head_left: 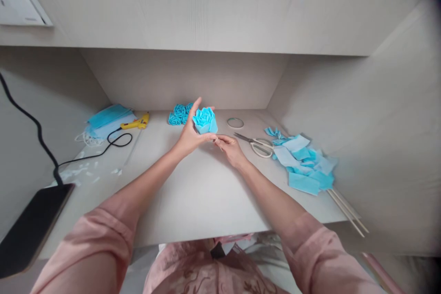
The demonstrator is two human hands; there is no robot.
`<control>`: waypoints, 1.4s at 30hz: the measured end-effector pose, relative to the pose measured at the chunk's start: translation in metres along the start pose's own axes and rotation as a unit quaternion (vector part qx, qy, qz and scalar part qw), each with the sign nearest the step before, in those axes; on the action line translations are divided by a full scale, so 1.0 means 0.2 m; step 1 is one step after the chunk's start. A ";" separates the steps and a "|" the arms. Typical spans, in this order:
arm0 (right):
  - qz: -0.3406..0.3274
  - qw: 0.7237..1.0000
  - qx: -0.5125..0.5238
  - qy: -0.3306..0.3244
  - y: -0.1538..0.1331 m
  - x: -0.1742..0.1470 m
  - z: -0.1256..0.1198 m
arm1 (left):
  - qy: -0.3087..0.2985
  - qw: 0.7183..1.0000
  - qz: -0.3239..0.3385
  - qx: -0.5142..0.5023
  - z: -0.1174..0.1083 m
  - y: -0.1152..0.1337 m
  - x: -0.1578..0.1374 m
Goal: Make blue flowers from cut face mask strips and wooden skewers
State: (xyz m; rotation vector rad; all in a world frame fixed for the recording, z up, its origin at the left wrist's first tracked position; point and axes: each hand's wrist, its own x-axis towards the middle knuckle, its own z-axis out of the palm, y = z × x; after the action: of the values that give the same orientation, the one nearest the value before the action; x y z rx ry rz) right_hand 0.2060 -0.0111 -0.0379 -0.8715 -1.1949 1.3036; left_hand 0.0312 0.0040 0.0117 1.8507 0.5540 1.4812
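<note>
- Only spot that might carry writing is the white panel (22,0) at the far upper left: a couple of tiny dark marks, too small to read.
- Left hand (192,134): curved around one pale blue fabric rose (206,121), holding it upright above the middle of the table (193,202). Thumb's under the base, index finger sticks up on the far side.
- Right hand (230,148): fingers drawn narrow, thumb and fingertips together at the left thumb, just below the rose. Can't tell if something small is pinched in there.
- Behind the left hand, at the far edge: a cluster of darker blue roses (179,110). I count at least four, partly hidden.
- Far left: one yellow glue gun (139,121), its black cord (86,158) looping once, next to a pile of face masks (109,115). Top one's blue, but they overlap too much to count.
- Near left: one black slab (37,225) with one thick black cable (39,129) running up from it.
- Right of the hands: one thin hoop (235,127) lying flat farther back, plus one pair of scissors (254,140) with pale handles, blades pointing left.
- Far right: a heap of cut blue fabric pieces (305,180), too jumbled to count, with two pale sticks (347,213) poking past the near edge.
</note>
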 end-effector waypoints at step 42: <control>0.002 1.000 -0.001 -0.004 -0.10 -0.05 0.07 | 0.050 0.943 -0.320 0.078 -0.12 0.18 -0.16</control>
State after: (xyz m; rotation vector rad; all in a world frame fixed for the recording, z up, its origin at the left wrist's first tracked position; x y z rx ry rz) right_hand 0.1986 -0.0255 -0.0170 -0.8703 -1.2015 1.3116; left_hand -0.0029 -0.0359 0.0203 1.4938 1.2183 1.1069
